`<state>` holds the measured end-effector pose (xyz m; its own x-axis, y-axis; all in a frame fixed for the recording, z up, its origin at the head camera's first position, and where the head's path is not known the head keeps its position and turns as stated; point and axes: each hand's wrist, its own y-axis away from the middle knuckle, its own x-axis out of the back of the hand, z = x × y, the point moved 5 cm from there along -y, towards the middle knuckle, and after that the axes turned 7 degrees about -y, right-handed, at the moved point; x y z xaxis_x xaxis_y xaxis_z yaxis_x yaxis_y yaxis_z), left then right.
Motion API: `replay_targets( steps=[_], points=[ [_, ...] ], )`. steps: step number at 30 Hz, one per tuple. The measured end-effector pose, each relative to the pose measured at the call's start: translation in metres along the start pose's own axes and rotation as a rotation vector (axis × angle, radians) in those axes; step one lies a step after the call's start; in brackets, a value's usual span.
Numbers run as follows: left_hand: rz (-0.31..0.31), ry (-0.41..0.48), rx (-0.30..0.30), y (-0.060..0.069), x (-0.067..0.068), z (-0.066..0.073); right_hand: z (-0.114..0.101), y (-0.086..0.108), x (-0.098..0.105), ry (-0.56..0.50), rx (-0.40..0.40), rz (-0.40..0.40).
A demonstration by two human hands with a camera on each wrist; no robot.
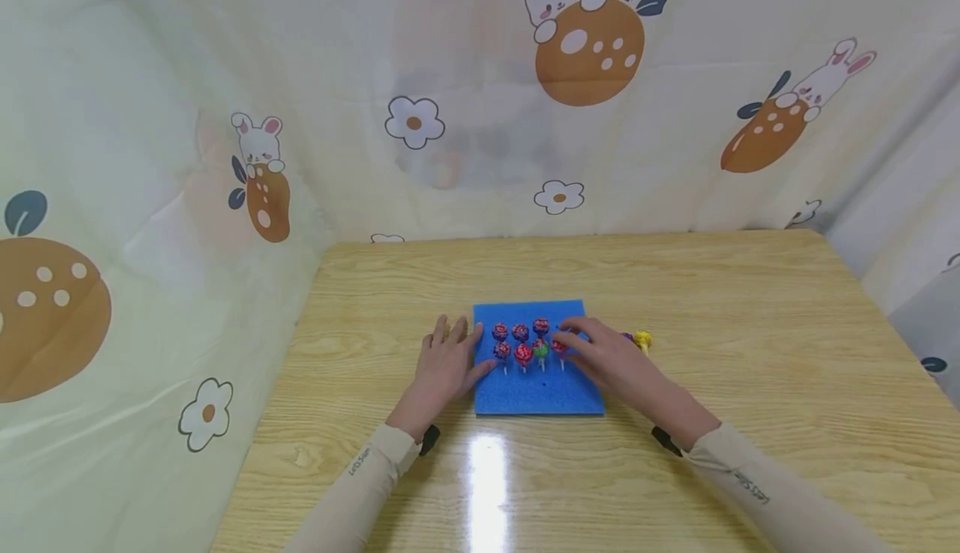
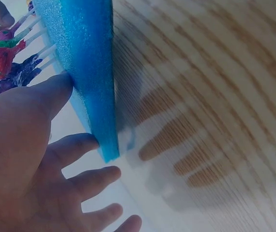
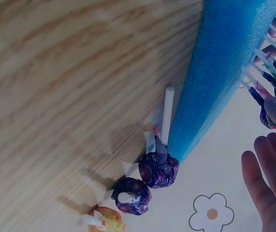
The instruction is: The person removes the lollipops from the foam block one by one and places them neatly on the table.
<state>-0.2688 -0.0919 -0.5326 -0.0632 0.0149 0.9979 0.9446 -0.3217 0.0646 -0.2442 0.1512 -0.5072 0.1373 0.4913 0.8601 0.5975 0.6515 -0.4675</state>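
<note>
A blue foam block [image 1: 540, 399] lies on the table with several wrapped lollipops standing upright in it on white sticks, in two rows. My left hand [image 1: 444, 366] rests at the block's left edge, fingers spread; in the left wrist view its thumb [image 2: 55, 92] touches the foam. At the right end of the front row, my right hand [image 1: 611, 361] pinches a red-and-purple lollipop [image 1: 558, 346] between thumb and finger. A green lollipop [image 1: 540, 347] and a red lollipop [image 1: 523, 355] stand to its left. The back row's right end is partly hidden by my right hand.
On the table right of the block lie a yellow lollipop [image 1: 642, 339] and purple lollipops [image 3: 158, 169], partly behind my right hand in the head view. A patterned curtain [image 1: 480, 161] hangs behind the wooden table [image 1: 375, 303] and along its left side.
</note>
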Motion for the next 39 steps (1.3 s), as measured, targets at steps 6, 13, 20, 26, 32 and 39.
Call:
replay_targets(
  steps=[6, 13, 20, 26, 32, 39],
  points=[
    [-0.004, -0.002, 0.000, -0.001, -0.002, 0.000, -0.001, 0.000, 0.000, 0.001, -0.018, 0.003],
    [-0.001, -0.016, 0.001, -0.001, -0.004, 0.001, 0.000, -0.001, 0.003, 0.017, -0.015, 0.020],
    [0.004, -0.009, 0.003, 0.000, -0.003, 0.001, 0.000, -0.005, 0.011, 0.010, 0.004, 0.040],
    [0.009, -0.003, 0.002, 0.000, -0.006, 0.001, -0.001, -0.007, 0.014, -0.012, -0.006, 0.026],
    [0.013, -0.003, 0.005, 0.000, -0.006, 0.001, 0.007, -0.012, 0.016, -0.107, -0.137, -0.065],
    [0.010, -0.003, 0.007, 0.001, -0.006, 0.002, 0.020, -0.008, 0.009, -0.223, -0.302, -0.256]
  ],
)
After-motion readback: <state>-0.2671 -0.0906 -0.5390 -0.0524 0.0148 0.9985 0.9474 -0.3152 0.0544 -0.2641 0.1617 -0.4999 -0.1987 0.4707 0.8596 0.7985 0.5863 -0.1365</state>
